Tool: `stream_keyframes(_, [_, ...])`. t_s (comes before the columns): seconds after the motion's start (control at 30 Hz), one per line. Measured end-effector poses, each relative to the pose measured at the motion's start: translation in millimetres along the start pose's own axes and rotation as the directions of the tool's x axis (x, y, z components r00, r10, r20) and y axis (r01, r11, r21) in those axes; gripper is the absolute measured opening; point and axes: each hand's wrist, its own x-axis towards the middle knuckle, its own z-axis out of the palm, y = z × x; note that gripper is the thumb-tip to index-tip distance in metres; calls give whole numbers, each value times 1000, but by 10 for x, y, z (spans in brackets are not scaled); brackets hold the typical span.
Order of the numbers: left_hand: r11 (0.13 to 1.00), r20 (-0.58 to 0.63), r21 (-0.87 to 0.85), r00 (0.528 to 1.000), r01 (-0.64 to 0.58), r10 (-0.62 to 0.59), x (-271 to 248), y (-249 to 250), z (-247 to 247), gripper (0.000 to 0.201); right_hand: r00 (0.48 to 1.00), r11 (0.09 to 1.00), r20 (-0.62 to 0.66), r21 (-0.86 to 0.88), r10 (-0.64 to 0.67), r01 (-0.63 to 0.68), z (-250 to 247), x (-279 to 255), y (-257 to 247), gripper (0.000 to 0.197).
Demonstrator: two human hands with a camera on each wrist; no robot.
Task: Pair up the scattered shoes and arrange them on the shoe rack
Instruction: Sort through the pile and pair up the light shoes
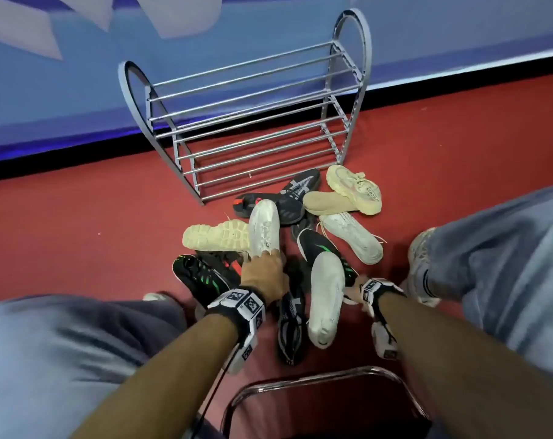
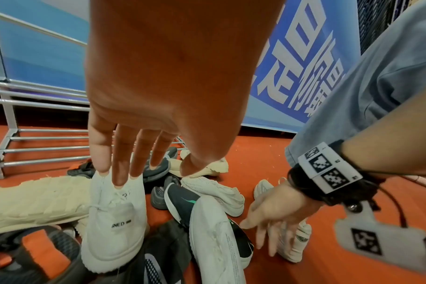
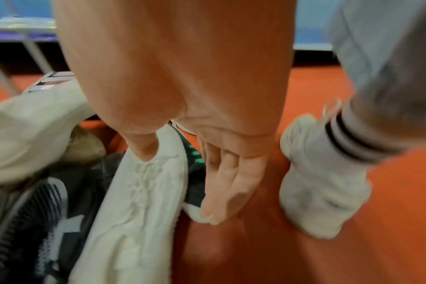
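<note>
The left hand (image 1: 262, 274) rests straight fingers (image 2: 121, 153) on the heel of a white sneaker (image 1: 264, 228) atop the shoe pile on the red floor (image 1: 78, 217), gripping nothing. The right hand (image 1: 354, 288), fingers (image 3: 221, 176) extended, touches a second white sneaker (image 1: 327, 296) lying sole-up, its thumb on the sole. The metal shoe rack (image 1: 246, 122) stands bare just behind the pile.

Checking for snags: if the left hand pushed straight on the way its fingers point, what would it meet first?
Probably the white shoe directly under the left hand; its fingertips already reach the shoe's upper, though contact is unclear.
</note>
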Motion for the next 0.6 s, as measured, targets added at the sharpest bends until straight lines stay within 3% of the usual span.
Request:
stream_keyframes(0.17, [997, 64, 72, 997, 26, -30, 75, 20, 189, 52, 998, 956, 61, 289, 29, -45, 499, 480, 29, 57])
stream_keyframes(0.3, [995, 84, 67, 993, 72, -78, 168, -55, 216, 54, 994, 942, 9, 320, 106, -103, 640, 551, -3, 72])
stream_keyframes(0.43, [993, 67, -21, 992, 113, -111, 275, -172, 124, 50, 990, 929, -80, 362, 118, -81, 728, 585, 34, 73])
stream_keyframes(0.6, [962, 51, -219, 987, 161, -153, 405, -449, 109, 44, 996, 946, -1, 314, 88, -83, 705, 631, 2, 96])
